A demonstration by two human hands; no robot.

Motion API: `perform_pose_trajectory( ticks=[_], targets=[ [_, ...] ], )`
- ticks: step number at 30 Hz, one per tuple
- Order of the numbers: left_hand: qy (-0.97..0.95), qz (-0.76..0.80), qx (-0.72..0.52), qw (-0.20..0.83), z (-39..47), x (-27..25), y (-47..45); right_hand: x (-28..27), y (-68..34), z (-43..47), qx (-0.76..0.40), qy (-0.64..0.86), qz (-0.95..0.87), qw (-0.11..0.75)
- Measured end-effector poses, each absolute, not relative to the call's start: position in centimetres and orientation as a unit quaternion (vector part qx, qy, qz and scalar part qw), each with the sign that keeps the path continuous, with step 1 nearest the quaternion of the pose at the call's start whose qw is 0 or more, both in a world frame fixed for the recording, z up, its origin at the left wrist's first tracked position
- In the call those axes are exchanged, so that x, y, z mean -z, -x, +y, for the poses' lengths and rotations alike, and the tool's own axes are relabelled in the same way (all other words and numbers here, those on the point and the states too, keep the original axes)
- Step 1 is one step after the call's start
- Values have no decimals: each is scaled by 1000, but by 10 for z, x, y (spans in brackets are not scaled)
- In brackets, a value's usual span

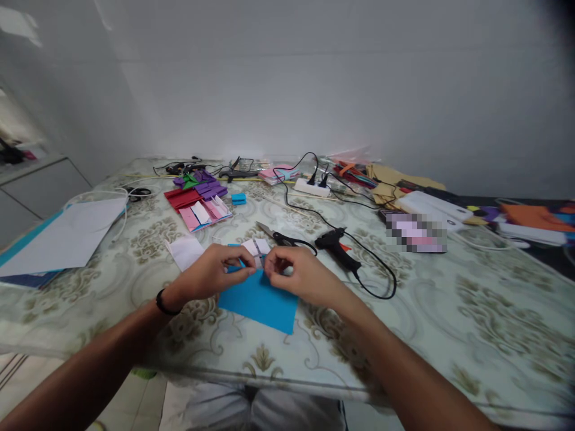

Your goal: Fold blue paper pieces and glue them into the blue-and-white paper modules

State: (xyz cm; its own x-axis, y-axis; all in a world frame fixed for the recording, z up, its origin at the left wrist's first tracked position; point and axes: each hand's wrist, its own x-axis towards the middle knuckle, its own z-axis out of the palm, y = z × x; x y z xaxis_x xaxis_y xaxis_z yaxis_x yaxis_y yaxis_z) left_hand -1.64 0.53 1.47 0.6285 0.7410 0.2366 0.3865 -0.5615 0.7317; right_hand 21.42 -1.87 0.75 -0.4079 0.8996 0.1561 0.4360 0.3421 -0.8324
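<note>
My left hand (224,269) is closed in a pinch, a dark band on its wrist. Its fingertips meet the near edge of a small white folded paper piece (256,246) with a greyish strip across it. Opposite, my right hand (294,272) pinches at the same edge, its fingertips nearly touching the left ones. Beneath both hands a blue paper sheet (260,302) lies on the table. A white paper (185,251) rests left of my left hand. Just beyond my right hand are scissors (287,238) with dark handles and a black glue gun (340,250).
Folded red, purple and pink papers (204,209) lie ahead, near a small blue folded piece (238,199). A white power strip (311,188) has black cords trailing across the patterned tablecloth (417,335). Large white sheets (67,236) lie left; a phone (415,232) lies right.
</note>
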Motion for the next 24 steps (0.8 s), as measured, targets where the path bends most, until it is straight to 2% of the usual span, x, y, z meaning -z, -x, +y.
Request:
perform_pose_trajectory(
  ticks=[24],
  targets=[
    [-839,337,-196,379,5,-12,18,-3,-200,-25,-374,422,-768,304]
  ],
)
